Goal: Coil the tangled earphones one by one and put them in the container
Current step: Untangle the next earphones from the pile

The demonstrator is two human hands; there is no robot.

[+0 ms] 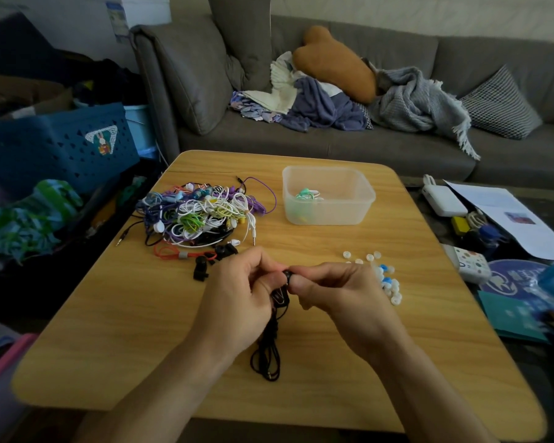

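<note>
At the centre of the frame both hands met over the table (141, 314), pinching a black earphone (283, 290) between them. The left hand (240, 302) was curled, thumb and fingertips closed on the earphone's upper end; the right hand (336, 295) was likewise closed, its thumb and forefinger gripping the same small black piece from the other side. Below the hands the black cord (266, 356) hung down and lay in loose loops on the wood, lower centre of the frame. Left of centre, above the hands, sat the pile (202, 211) of tangled earphones in white, purple, green, blue and black, with an orange one (179, 252) and black earpieces (202, 266) at its near edge. Right of the pile, upper centre, stood the clear container (328, 195), holding a coiled mint-green and white earphone (307, 193). Just right of the right hand lay scattered ear tips (384, 279), white and blue, partly hidden behind the hand. A grey sofa (333, 135) heaped with clothes filled the top of the frame, and a blue basket (61, 145) stood at upper left.
</note>
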